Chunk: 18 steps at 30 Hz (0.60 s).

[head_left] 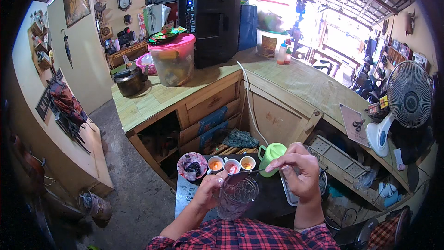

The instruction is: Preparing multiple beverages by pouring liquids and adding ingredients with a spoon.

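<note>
My left hand (pixel 209 191) is closed around the side of a clear patterned glass (pixel 238 200), held close to my chest. The fingers of my right hand (pixel 299 172) pinch the end of a thin spoon-like utensil (pixel 255 171), which slants over the glass's rim; its other end is hard to make out. Just beyond the glass, three white cups stand in a row: one with orange contents (pixel 215 164), one with pink (pixel 232 166), one with yellow-orange (pixel 248 163). A bowl (pixel 191 166) with dark, jelly-like pieces sits left of them. Behind my right hand stands a light green pitcher (pixel 272 158).
A metal tray (pixel 291 196) lies partly behind my right forearm. Ahead is an L-shaped wooden counter (pixel 296 76) bearing a black speaker (pixel 210 25), a pink-lidded tub (pixel 172 62), a kettle (pixel 130 81), scissors (pixel 358 125) and a fan (pixel 410 93). A bucket (pixel 95 205) stands on the floor at left.
</note>
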Each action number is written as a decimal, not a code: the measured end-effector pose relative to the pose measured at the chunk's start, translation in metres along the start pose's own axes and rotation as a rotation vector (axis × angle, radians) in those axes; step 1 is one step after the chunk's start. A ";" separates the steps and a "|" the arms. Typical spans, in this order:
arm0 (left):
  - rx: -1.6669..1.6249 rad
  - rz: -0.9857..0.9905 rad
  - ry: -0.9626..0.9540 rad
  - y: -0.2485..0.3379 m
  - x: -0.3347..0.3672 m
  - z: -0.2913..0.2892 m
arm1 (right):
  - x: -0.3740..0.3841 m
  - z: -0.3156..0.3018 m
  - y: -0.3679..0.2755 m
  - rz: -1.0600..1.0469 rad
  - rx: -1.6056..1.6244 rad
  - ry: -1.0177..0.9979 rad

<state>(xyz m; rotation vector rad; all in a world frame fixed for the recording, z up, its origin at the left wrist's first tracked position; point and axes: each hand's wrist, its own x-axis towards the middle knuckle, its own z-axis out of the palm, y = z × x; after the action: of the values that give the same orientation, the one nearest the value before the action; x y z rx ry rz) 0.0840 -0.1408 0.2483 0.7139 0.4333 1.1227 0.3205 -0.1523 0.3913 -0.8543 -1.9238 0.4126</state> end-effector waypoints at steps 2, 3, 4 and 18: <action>-0.101 -0.138 0.108 -0.001 0.001 0.004 | 0.000 0.012 0.002 -0.041 0.031 -0.119; -0.269 -0.187 -0.013 -0.008 0.004 -0.010 | 0.001 0.021 0.003 -0.084 0.064 -0.243; -0.440 -0.235 -0.134 -0.008 0.006 -0.013 | 0.001 0.030 0.009 -0.142 0.061 -0.297; 0.006 -0.044 -0.002 0.007 0.000 0.004 | -0.007 0.008 0.011 -0.016 -0.024 -0.096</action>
<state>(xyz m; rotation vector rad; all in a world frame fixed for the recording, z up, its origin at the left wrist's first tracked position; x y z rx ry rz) 0.0814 -0.1399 0.2560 0.7071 0.4488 1.0794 0.3196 -0.1490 0.3768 -0.8481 -2.0262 0.4285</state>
